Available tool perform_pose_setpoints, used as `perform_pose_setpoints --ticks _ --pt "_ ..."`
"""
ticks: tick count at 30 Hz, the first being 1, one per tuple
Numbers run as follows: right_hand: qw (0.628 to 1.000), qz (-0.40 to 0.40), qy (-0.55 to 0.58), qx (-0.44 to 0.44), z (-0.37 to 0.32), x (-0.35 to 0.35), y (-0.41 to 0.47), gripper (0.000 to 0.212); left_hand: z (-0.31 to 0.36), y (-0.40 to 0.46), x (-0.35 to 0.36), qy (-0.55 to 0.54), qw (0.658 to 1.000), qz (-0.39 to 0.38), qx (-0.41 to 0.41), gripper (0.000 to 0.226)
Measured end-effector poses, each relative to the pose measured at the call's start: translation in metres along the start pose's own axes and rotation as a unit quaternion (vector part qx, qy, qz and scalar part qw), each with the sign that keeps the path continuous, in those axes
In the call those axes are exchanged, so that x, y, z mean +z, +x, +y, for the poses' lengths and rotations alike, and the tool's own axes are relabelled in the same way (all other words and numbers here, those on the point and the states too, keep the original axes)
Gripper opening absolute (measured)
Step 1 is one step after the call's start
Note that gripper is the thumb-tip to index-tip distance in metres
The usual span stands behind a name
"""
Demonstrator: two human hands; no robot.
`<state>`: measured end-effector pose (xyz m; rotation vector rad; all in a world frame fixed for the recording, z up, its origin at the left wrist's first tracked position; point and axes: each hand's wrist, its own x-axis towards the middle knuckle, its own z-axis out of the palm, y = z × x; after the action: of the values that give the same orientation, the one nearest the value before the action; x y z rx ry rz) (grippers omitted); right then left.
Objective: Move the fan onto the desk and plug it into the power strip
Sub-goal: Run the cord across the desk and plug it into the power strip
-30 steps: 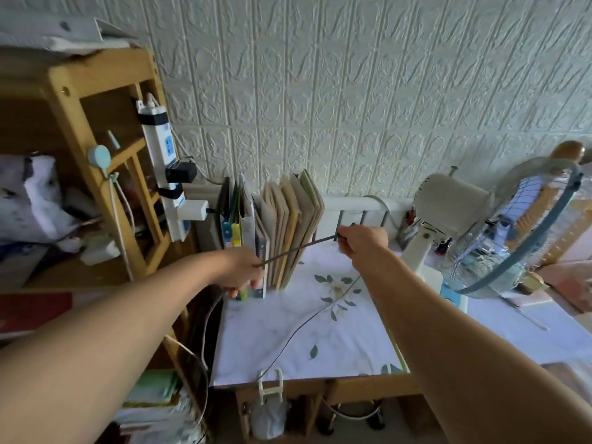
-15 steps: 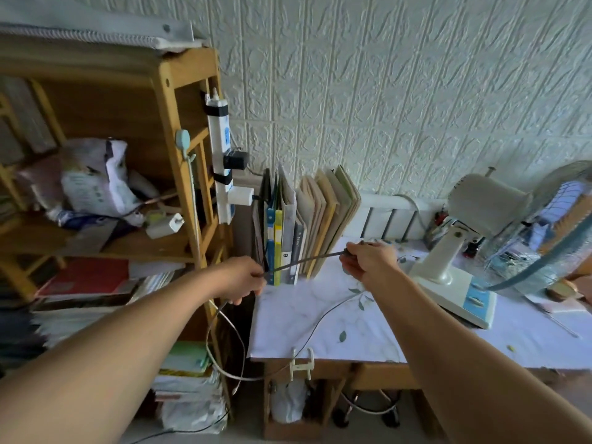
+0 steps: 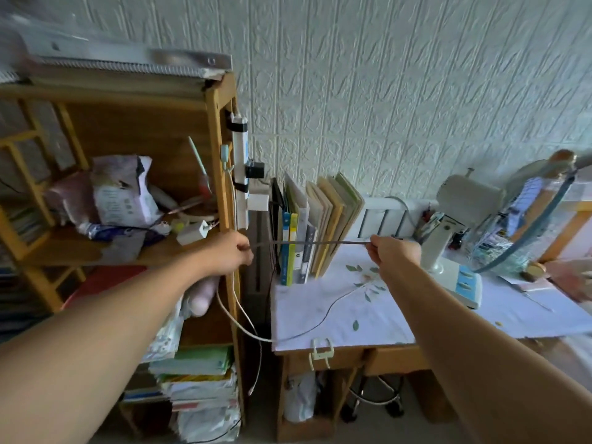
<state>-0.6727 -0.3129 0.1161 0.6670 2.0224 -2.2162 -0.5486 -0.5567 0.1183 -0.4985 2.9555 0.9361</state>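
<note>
The white fan (image 3: pixel 469 200) stands on the desk (image 3: pixel 368 322) at the right, its wire cage reaching past the frame's edge. A grey fan cord (image 3: pixel 317 242) runs taut between my two hands in front of the books. My left hand (image 3: pixel 229 253) is closed on the cord's end beside the shelf post; the plug is hidden in the fist. My right hand (image 3: pixel 392 251) pinches the cord over the desk. The white power strip (image 3: pixel 241 165) is strapped upright to the shelf post, above my left hand, with a black and a white adapter plugged in.
A wooden bookshelf (image 3: pixel 221 149) full of clutter stands left of the desk. Upright books (image 3: pixel 314 225) line the desk's back left. White cables (image 3: pixel 237 312) hang down the gap between shelf and desk. A stool (image 3: pixel 374 395) sits under the desk.
My view has swung left, so the shelf fills more of the frame. My left hand has carried the cord end left to the shelf post; the cord now runs level.
</note>
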Motion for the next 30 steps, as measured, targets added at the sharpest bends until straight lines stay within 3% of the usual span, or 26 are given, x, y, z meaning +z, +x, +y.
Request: perform_pose_setpoints --ticks 9,14,18,22,28,30 --pt "0.997 0.036 0.041 -0.056 -0.056 -0.020 0.044 0.027 0.070 0.049 -0.004 0.167 0.974 0.143 0.045 0.030" --pt "0.994 0.022 0.088 -0.056 -0.088 -0.024 0.105 0.021 0.112 0.109 0.016 0.143 0.966 0.213 0.037 0.027" --pt "0.996 0.024 0.065 -0.063 -0.104 -0.026 0.160 0.011 0.134 0.152 0.046 0.115 0.976 0.185 0.010 0.016" --pt "0.999 0.009 0.041 -0.033 -0.101 -0.025 0.207 0.014 0.139 0.175 0.082 0.132 0.985 0.113 -0.020 0.025" --pt "0.996 -0.022 0.085 -0.034 -0.110 -0.008 0.241 0.022 0.147 0.208 0.079 0.143 0.976 0.160 -0.043 0.025" --pt "0.995 -0.045 0.087 -0.038 -0.115 0.001 0.241 0.016 0.150 0.213 0.074 0.174 0.970 0.158 -0.068 0.023"
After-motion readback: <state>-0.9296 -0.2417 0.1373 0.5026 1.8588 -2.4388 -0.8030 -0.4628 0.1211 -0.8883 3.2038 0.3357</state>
